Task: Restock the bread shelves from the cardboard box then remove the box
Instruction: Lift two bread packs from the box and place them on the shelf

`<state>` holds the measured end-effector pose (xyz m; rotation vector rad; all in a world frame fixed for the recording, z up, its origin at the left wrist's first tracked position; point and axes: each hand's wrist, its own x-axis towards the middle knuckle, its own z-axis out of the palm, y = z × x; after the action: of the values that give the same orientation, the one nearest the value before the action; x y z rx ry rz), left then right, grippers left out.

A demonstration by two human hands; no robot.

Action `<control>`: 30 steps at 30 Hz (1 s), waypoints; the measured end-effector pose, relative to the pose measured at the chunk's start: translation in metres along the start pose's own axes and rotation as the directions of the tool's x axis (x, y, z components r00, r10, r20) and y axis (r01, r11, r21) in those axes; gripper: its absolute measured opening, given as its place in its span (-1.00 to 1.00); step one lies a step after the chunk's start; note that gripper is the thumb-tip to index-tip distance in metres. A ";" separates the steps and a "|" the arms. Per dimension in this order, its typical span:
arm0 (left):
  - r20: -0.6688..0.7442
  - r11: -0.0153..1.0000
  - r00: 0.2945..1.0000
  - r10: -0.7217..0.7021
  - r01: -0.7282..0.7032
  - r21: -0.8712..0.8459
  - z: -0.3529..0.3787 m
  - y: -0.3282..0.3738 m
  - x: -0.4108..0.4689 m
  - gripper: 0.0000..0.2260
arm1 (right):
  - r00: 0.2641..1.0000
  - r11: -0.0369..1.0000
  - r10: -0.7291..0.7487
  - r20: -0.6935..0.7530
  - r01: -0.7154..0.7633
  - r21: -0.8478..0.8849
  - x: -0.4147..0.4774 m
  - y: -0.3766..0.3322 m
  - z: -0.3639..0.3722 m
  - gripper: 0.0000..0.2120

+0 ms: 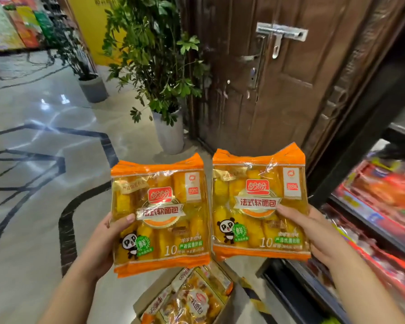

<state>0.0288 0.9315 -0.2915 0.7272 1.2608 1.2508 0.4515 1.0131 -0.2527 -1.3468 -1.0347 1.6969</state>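
Forearms rise from the two lower corners of the frame, each ending in a hand that holds a bread pack upright, printed face toward the camera. At lower centre the left hand (pixel 103 239) grips the left bread pack (pixel 159 213) by its left edge, thumb flat across the front and fingers hidden behind. Right of centre, the right hand (pixel 313 232) grips the right bread pack (pixel 258 206) by its right edge in the same way. Neither hand is spread open; both are closed round their load. Layered orange seams along the top edges suggest that each hand may carry more than one pack, though I cannot count them.

Below the two packs, at the bottom centre of the frame, sits the cardboard box (pixel 154 291), with more bread packs (pixel 192 300) lying inside it, so the restocking looks unfinished.

What the coming move turns on: the shelves (pixel 388 237) run down the right edge of the frame, already holding red packets (pixel 388 190), blurred. They lie to the right of both hands, and the right hand is plainly the nearer — its pack should go in first. The packs stand with their long axis vertical and nearly touch each other at the middle of the frame.
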 end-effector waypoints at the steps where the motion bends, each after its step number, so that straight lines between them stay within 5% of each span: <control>1: 0.041 1.000 0.999 -0.003 0.003 0.005 0.001 0.000 0.004 -0.04 | 0.999 1.000 -0.006 -0.048 0.006 0.016 -0.013 0.005 -0.001 -0.53; 9: 0.346 0.995 0.934 -0.086 0.060 0.083 0.027 -0.009 0.012 0.00 | 0.920 0.978 -0.072 -0.385 0.140 0.152 -0.155 0.063 0.009 -0.57; 13: 0.496 0.984 0.849 -0.180 0.154 0.094 0.062 -0.035 0.000 -0.50 | 0.807 0.966 -0.018 -0.590 0.167 0.199 -0.235 0.094 0.009 -0.67; 15: 0.553 0.969 0.796 -0.246 0.209 0.130 0.086 -0.047 -0.012 -0.57 | 0.745 0.962 0.003 -0.667 0.181 0.207 -0.277 0.107 0.007 -0.69; 22: 0.693 0.917 0.602 -0.397 0.298 0.266 0.189 -0.076 -0.098 -0.67 | 0.600 0.942 0.011 -0.800 0.262 0.209 -0.420 0.167 -0.016 -0.49; 30: 0.713 0.888 0.530 -0.459 0.270 0.371 0.293 -0.139 -0.236 -0.56 | 0.454 0.893 0.026 -0.890 0.390 0.225 -0.577 0.259 -0.057 -0.40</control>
<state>0.3802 0.7391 -0.2866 0.9645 0.7240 0.3177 0.6027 0.3964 -0.2651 -1.4606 -0.1590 0.7187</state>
